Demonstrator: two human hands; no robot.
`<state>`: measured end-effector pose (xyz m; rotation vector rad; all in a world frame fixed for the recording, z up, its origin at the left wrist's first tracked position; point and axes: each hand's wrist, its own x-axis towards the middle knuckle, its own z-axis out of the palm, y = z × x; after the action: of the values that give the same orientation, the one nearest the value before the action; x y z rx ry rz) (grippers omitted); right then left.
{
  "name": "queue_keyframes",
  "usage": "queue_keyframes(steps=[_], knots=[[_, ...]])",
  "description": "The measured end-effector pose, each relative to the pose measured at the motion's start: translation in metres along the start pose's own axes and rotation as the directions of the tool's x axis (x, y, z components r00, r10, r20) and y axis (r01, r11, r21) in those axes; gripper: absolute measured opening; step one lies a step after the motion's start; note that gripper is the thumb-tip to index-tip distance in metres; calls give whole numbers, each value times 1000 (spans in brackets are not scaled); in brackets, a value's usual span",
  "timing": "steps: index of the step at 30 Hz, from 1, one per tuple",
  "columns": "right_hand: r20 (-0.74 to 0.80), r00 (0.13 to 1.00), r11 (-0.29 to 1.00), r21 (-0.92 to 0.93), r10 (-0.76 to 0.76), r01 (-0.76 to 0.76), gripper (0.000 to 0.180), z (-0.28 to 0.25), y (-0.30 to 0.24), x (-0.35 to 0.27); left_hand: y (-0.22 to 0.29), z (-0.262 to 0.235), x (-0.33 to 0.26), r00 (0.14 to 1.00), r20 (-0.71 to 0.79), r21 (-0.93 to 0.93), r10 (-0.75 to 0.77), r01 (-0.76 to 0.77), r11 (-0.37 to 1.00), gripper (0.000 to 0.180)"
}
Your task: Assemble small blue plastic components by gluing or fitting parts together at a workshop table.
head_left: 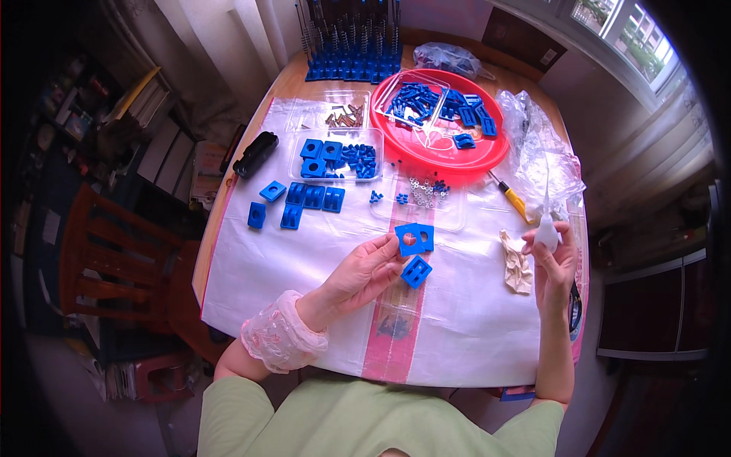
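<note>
My left hand (362, 270) pinches a blue square plastic part with a round hole (402, 247) between thumb and fingers, over the middle of the table. Partly behind it shows a second blue holed part (429, 238); I cannot tell whether it is held too. A blue slotted block (416, 272) is just below, close to the fingertips. At the right, my right hand (560, 266) is closed around a small white squeeze bottle (546, 234), its long thin nozzle pointing up. Beside that hand lies a crumpled beige cloth or paper (518, 263).
Several blue blocks (313, 196) lie left of centre, near a clear tray (335, 180) of blue parts. A red basin (487, 164), a yellow-handled tool (516, 204), clear plastic wrap (533, 126) and a black case (256, 154) surround the work. A blue rack (354, 68) stands at the back.
</note>
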<state>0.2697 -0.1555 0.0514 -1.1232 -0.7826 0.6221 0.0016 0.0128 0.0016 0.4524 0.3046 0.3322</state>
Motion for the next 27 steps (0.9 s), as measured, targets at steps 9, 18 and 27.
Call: queue_keyframes(steps=[9,18,27], knots=[[-13,995,980,-173,94,-95,20,-5,-9,15,0,4,-2,999,44,-22,-22,23,999,27],[34,984,926,-344,176,-153,26,-3,17,27,1,5,-3,999,25,45,-40,39,998,25],[117,993,777,-626,19,59,25,-9,60,68,2,-2,-1,997,68,-6,-30,30,1000,24]])
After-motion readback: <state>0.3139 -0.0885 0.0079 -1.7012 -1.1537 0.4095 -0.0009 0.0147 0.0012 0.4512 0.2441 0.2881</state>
